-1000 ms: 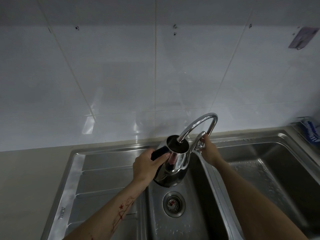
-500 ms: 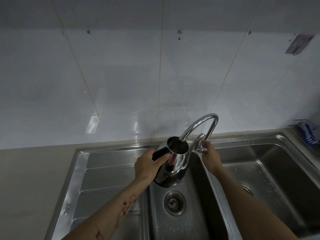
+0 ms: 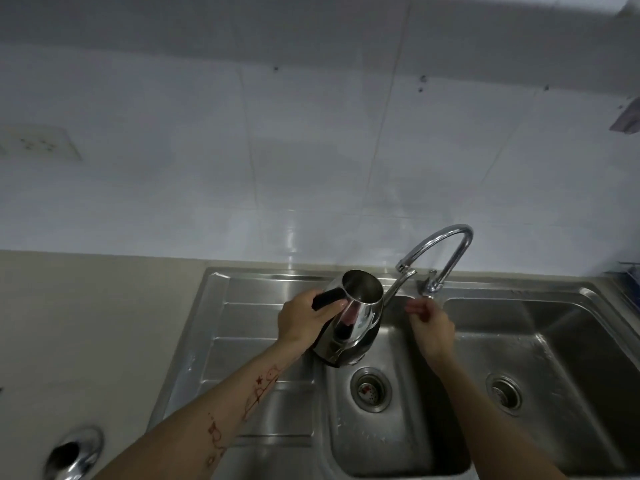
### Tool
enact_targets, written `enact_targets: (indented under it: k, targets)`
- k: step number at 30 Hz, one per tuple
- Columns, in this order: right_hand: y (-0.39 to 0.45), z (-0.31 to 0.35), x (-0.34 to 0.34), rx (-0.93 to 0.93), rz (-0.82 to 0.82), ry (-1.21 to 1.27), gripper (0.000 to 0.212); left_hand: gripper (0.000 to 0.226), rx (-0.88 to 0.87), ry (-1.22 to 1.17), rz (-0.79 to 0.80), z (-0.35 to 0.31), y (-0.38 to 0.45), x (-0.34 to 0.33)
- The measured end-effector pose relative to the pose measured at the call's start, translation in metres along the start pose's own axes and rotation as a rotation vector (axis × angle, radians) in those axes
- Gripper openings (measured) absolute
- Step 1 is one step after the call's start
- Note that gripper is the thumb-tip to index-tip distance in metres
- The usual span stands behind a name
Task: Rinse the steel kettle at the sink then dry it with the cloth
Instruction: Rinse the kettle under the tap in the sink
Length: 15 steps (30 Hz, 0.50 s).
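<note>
The steel kettle (image 3: 353,322) hangs over the small middle basin of the sink (image 3: 408,455), above the drain (image 3: 370,389), lid off and its open mouth facing up toward twelve o'clock. Its long axis tilts, base toward six, mouth toward twelve, with the thin spout running out toward two o'clock until its tip sits just beside the outlet of the faucet (image 3: 440,251). The polished body mirrors the room; whether water is running or lies inside is hard to say in this dim view. The left hand (image 3: 304,323) is wrapped around the black handle at the kettle's nine o'clock side. The right hand (image 3: 431,323) sits at three o'clock, near the spout but apart from it, fingers loosely curled, holding nothing, just below the tap lever. No cloth shows.
</note>
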State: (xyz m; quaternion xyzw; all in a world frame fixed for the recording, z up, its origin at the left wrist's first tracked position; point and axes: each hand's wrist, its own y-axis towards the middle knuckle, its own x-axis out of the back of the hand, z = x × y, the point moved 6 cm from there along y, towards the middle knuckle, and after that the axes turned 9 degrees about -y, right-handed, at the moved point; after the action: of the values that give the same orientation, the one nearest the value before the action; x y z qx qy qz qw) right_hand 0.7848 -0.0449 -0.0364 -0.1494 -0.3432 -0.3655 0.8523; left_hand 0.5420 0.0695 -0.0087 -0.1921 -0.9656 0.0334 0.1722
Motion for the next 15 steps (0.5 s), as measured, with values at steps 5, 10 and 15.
enact_targets:
  k: [5, 10, 15]
  targets:
    - [-0.042, 0.034, -0.019, 0.076, 0.013, 0.022, 0.017, 0.036, 0.001, -0.008, -0.021, 0.022, -0.028, 0.054]
    - [-0.079, 0.065, -0.055, 0.088, 0.075, 0.057, 0.017, 0.029, 0.031, -0.12, -0.03, 0.055, -0.058, 0.121]
    - [-0.116, 0.106, -0.098, 0.124, 0.126, 0.076, 0.012, 0.031, 0.085, -0.189, -0.034, 0.094, -0.077, 0.198]
